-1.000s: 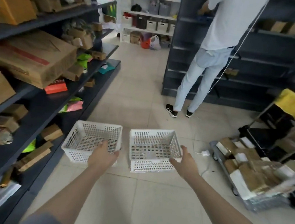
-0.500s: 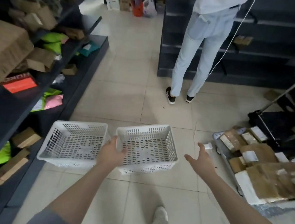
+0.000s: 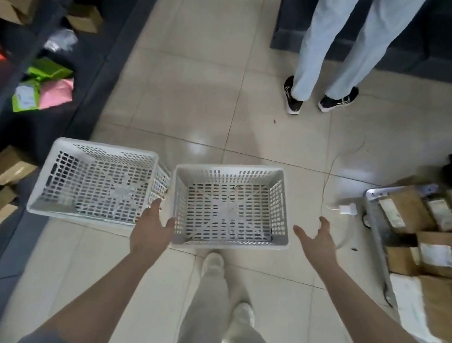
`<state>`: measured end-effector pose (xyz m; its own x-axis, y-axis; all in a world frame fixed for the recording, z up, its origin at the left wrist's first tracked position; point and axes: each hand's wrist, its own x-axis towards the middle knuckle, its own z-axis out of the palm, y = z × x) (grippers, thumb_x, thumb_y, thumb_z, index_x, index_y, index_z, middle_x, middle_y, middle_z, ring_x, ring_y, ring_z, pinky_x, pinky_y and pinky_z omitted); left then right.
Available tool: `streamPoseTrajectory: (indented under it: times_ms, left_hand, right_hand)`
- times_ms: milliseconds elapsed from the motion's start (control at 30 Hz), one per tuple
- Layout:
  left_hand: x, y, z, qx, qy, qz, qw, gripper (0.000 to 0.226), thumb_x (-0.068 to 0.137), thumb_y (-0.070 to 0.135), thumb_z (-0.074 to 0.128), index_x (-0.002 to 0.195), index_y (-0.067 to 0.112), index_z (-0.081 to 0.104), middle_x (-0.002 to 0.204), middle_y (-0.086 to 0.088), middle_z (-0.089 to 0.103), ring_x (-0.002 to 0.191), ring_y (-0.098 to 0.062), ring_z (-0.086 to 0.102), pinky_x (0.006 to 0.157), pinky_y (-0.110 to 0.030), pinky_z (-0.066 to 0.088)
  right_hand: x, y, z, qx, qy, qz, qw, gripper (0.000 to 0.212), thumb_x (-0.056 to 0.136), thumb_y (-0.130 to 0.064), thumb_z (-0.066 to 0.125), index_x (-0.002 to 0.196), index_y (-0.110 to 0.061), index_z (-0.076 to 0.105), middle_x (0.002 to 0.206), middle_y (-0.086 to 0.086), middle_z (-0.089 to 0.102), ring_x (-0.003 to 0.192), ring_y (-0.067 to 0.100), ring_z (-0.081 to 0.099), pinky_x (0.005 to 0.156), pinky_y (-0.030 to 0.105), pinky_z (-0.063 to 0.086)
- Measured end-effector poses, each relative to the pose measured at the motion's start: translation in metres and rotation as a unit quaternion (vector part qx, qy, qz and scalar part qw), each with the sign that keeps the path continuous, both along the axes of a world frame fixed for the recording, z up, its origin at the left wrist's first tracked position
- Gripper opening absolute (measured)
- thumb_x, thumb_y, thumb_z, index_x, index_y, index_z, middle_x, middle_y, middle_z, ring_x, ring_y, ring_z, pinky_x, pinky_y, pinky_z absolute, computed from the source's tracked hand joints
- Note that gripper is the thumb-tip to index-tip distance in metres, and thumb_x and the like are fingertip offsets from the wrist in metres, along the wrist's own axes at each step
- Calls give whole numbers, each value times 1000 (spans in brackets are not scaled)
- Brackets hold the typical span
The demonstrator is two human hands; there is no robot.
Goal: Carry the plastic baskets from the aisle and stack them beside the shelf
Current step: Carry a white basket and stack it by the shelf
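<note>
Two white plastic baskets sit on the floor (image 3: 199,92) just right of the dark shelf (image 3: 9,130): the left basket (image 3: 95,184) and, close beside it, the right basket (image 3: 230,207). The left hand (image 3: 151,233), grip open, touches the right basket's near corner; the right hand (image 3: 319,242) hovers open, apart. Lifted one-sided, it could tip or snag its neighbour

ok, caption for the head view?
Both hands open, reaching for the right of two white baskets on the aisle floor.
</note>
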<state>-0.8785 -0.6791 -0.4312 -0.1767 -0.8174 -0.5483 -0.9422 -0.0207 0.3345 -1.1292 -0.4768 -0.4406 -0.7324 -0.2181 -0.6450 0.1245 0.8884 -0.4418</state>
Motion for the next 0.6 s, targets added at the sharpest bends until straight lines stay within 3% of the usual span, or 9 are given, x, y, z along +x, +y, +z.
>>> streamPoseTrajectory:
  times_ms: [200,300,400,600]
  left_hand:
    - [-19,-53,-117,33,-29,28,999,64,89,27,59,145,13,32,136,-21,53,125,-36,52,99,-47,44]
    - [-27,-65,-181,67,-91,-13,993,70,90,29,57,149,12,23,144,-21,44,131,-38,45,103,-48,41]
    - [-37,-67,-232,65,-100,-18,993,73,90,27,59,149,10,20,145,-23,39,132,-40,43,103,-50,39]
    - [-45,-89,-335,58,-113,95,987,84,85,28,64,149,4,15,145,-28,38,133,-44,40,106,-50,38]
  right_hand:
    - [-36,-48,-110,46,-15,4,999,84,85,-35,64,148,-8,16,144,26,39,130,40,42,101,44,38]
    - [-53,-57,-167,70,-13,25,997,85,84,-33,66,148,-9,17,144,25,39,132,39,41,104,43,35]
    - [-66,-63,-221,90,-14,51,995,88,81,-31,69,148,-9,17,145,22,40,132,39,40,106,45,34]
    - [-96,-66,-327,122,-27,50,991,96,79,-32,72,147,-4,10,140,26,43,126,42,46,101,44,39]
